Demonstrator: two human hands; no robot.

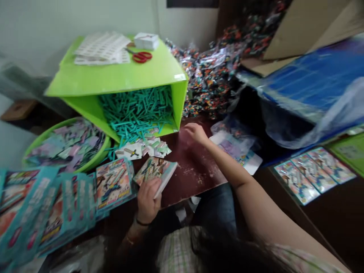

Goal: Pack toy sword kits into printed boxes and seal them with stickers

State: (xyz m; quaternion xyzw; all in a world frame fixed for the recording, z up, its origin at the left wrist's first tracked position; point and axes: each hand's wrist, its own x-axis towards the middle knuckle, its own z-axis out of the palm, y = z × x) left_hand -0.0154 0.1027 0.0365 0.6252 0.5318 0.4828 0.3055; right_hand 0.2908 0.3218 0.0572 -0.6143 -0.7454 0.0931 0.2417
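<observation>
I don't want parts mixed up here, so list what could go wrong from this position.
1. The right hand reaches beside the tipped green bin; a nudge could spill more teal sticks onto the small cards.
2. The left hand holds a printed box near the table edge; it might slip off.

no readable text anywhere, frame too blurred. printed packs (113, 185) on the left of the bench (193, 170) have bright lettering and cartoon art, letters can't be made out. pack in the left hand (148, 203) shows print too, illegible. white sheets (102, 47) on the green box (119, 76) carry rows of small marks, unreadable. cards (313, 172) at right show colour pictures with a title strip, too small to tell. small cards (143, 148) by the box mouth: pictures only, no legible words. no numbers or brands to be read.
</observation>
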